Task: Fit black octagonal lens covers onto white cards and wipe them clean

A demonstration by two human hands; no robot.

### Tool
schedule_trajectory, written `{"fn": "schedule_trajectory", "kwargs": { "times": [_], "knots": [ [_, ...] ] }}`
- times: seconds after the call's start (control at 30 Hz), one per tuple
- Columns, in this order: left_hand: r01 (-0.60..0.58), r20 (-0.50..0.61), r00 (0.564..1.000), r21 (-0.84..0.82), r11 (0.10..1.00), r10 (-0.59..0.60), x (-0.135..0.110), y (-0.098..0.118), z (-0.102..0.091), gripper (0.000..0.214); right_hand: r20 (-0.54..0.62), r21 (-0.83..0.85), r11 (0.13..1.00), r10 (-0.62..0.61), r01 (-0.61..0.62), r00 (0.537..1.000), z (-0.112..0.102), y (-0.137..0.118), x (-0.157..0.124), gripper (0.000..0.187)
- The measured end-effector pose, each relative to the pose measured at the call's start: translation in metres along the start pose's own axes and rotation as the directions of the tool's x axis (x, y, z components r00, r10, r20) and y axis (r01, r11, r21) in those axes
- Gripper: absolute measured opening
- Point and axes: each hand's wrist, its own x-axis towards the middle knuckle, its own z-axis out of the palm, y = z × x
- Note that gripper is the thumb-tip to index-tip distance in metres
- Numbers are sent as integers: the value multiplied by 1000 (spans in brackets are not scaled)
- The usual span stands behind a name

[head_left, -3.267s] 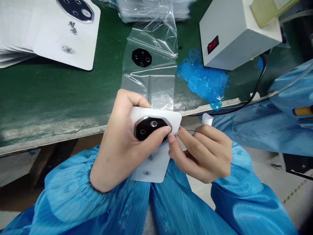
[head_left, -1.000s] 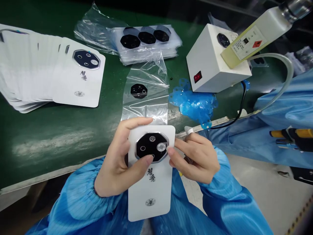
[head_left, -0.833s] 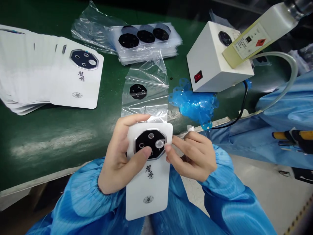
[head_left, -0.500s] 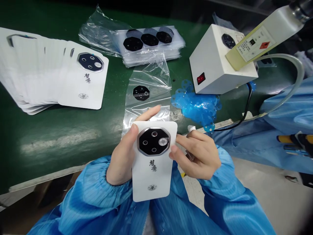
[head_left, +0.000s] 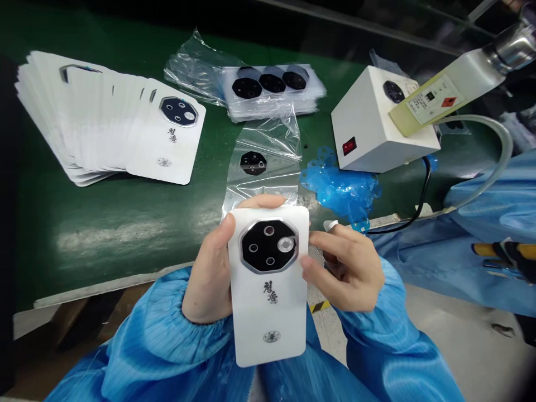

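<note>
One clear plastic bag holds a black octagonal lens.

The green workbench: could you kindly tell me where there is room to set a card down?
Bare bench shows below the fanned white cards, left of the plastic bag; it is crowded rightward around the white box and blue scraps.
</note>
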Motion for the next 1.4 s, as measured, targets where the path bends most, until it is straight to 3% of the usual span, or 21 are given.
{"fn": "schedule_trajectory", "kwargs": {
  "times": [0.1,0.17,0.27,0.37,0.63,0.93,1.07,1.17,1.3,1.4],
  "knots": [
    [-25,-5,1000,-44,999,25,-3,1,1,34,-171,67,995,-55,68,984,5,8,-2,15],
    [-26,-1,1000,-67,997,26,-5,3,1,36,-219,32,990,-124,134,968,9,19,-6,23],
    [-60,-25,998,-66,996,58,-9,5,3,37,-135,8,999,32,-31,990,18,39,-10,26],
    [-88,-59,995,-71,994,84,-12,6,8,37,-91,-49,985,162,-167,983,30,57,-10,16],
    [-115,67,990,-147,982,126,-16,5,10,38,-161,-110,964,221,-240,962,47,71,-12,13],
    [-92,16,995,-244,965,99,-13,3,11,36,-97,-39,947,316,-320,944,45,68,-16,21],
    [-92,-100,993,-260,961,68,-17,10,10,38,-59,123,937,336,-327,940,37,70,-16,29],
    [-62,-244,969,-172,983,18,-18,19,10,47,-83,220,917,356,-332,931,27,73,-19,25],
    [18,-463,886,-39,999,-34,-13,26,15,54,-64,151,923,367,-354,928,18,74,-22,17],
    [45,-550,834,-18,999,-47,-7,27,23,51,25,38,938,343,-344,939,21,71,-20,17]
  ]
}}
